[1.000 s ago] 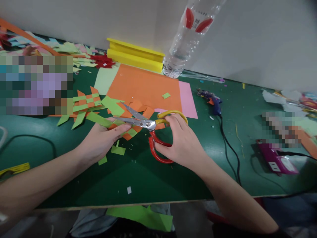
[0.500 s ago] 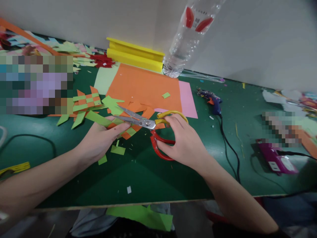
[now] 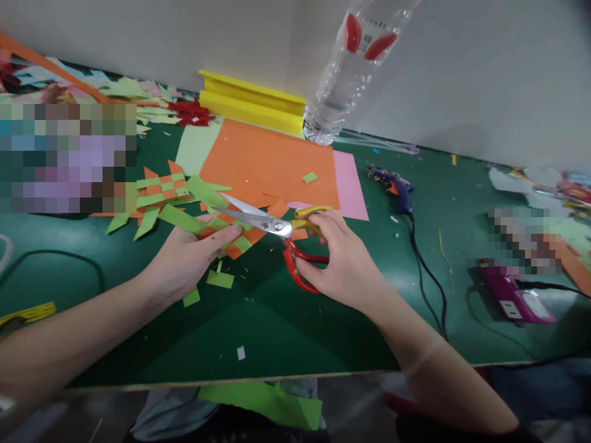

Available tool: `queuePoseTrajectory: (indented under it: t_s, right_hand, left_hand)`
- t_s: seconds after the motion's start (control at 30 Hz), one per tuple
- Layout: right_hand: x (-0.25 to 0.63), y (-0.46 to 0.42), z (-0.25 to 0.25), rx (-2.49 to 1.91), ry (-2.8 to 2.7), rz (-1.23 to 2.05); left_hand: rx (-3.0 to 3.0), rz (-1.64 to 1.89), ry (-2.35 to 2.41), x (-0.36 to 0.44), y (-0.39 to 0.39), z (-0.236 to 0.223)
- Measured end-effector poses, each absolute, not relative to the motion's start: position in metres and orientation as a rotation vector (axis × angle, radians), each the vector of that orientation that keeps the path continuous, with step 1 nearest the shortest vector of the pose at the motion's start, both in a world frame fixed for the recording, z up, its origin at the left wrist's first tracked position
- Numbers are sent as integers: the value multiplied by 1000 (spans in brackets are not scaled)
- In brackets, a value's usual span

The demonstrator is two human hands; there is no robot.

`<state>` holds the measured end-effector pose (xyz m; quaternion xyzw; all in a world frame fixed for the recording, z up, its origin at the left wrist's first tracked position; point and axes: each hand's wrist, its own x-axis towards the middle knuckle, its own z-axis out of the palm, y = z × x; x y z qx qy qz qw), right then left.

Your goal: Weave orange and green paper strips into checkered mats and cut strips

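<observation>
Head view — close, forward, down over table (image 3: 295, 338).

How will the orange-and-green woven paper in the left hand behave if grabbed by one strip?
Likely light and bendy: the woven paper looks like thin strips. One strip could slide out, since the checks appear interlaced, though glue can't be ruled out. It probably won't roll, looking flat in the left hand.
</observation>
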<state>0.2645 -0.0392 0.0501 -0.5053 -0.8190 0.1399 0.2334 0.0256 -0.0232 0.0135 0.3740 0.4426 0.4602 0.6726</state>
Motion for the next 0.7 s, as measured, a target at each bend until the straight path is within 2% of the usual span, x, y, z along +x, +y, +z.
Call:
queuePoseTrajectory:
  t_s: [0.33,0.53,0.7]
  right_hand:
    - [274,-32,53,-1323,-1894,686]
    - [284,-19,43,-1306,-1737,700]
    - [286,-12,38,-1337,-1816,614]
  left_hand:
    - [749,1223,1038,24,-18,20]
    - [821,1223,1008,18,-15,13]
    - [1105,1260,770,9,-11,9]
